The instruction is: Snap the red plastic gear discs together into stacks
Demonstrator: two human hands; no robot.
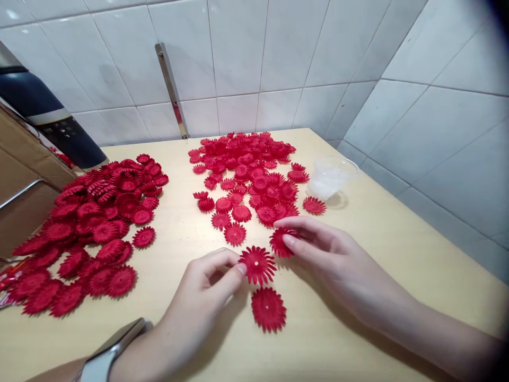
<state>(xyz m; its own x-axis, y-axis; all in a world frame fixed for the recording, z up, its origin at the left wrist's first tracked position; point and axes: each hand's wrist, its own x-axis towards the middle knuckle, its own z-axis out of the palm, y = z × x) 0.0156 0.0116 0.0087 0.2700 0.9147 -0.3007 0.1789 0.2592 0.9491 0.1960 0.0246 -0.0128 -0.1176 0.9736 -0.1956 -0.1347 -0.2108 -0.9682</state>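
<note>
A: What fills the scene?

B: A pale wooden table (358, 329) against white tiled walls (278, 53), with two heaps of red petal discs: a left pile (91, 233) and a centre pile (246, 170). A clear plastic cup (330, 178) sits near the centre pile.

A: And the hands?

B: The left hand (199, 302) pinches one red disc (257, 264) between thumb and forefinger. The right hand (330, 254) rests its fingertips on a second disc (280, 241), not gripping. A third disc (268, 309) lies loose just below.
</note>
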